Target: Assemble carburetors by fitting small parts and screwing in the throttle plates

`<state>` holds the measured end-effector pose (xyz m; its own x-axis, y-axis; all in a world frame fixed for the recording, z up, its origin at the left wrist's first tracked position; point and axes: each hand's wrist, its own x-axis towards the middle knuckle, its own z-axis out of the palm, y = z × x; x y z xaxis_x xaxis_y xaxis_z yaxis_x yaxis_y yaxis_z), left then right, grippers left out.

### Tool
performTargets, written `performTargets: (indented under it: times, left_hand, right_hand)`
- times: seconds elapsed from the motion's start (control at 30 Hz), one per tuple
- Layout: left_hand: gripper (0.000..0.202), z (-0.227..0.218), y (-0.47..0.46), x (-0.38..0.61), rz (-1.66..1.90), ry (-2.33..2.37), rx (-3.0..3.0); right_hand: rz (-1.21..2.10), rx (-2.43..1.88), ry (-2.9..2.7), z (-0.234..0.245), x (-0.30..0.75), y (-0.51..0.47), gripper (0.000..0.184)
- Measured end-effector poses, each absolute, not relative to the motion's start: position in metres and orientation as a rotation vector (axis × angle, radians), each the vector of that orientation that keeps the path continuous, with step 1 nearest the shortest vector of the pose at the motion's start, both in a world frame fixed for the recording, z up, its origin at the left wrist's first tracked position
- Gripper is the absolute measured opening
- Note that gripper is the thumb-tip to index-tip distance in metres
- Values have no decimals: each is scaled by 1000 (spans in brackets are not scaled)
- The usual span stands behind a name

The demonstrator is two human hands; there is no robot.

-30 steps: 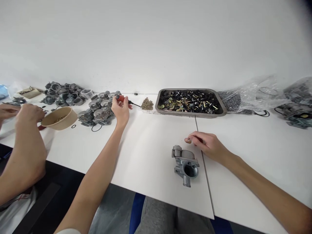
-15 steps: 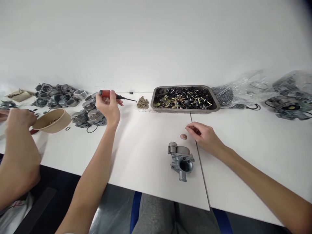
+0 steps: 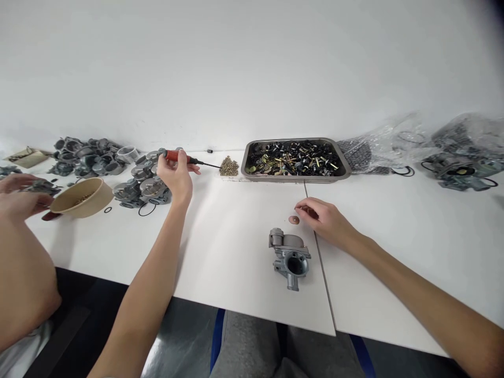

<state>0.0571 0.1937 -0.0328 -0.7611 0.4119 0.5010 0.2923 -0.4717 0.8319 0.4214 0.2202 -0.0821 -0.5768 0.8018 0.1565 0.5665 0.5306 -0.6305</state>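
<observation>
Two hands work at a white table (image 3: 236, 236). The left hand (image 3: 175, 176) is raised over the far side of the table, its fingers closed around the red handle of a small screwdriver (image 3: 185, 157). The tool lies almost level, its long axis running left to right, with the thin dark shaft pointing right toward a little heap of brass bits (image 3: 229, 167). Just behind and left of that hand sits a cluster of grey metal castings (image 3: 144, 184).

The right hand (image 3: 325, 220) rests on the table with its fingers curled loosely; they hold nothing that I can see, and the fingertips lie just beside a small brown disc (image 3: 293, 220), which is to their left. A grey carburetor body (image 3: 289, 255) stands nearer the table's front edge, below and left of that hand and well apart from the screwdriver. The right hand is by far the nearer of the two to it.

A metal tray (image 3: 346, 170) of mixed small parts lies beyond. Another person's hand (image 3: 19, 197) is at a tan bowl (image 3: 81, 197) at far left.
</observation>
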Motion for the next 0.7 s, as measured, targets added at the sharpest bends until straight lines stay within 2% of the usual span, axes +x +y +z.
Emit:
performTargets:
  times: [0.3, 0.5, 0.7]
  left_hand:
    - [34, -22, 190, 64, 2179, 1315, 868]
    - [31, -46, 198, 101, 1838, 1209, 737]
    - [32, -71, 201, 128, 1659, 1155, 718]
  right_hand:
    - [745, -1093, -2343, -84, 422, 221, 25]
    - [746, -1112, -2352, -82, 421, 221, 24]
    - [748, -1121, -2360, -80, 421, 221, 21]
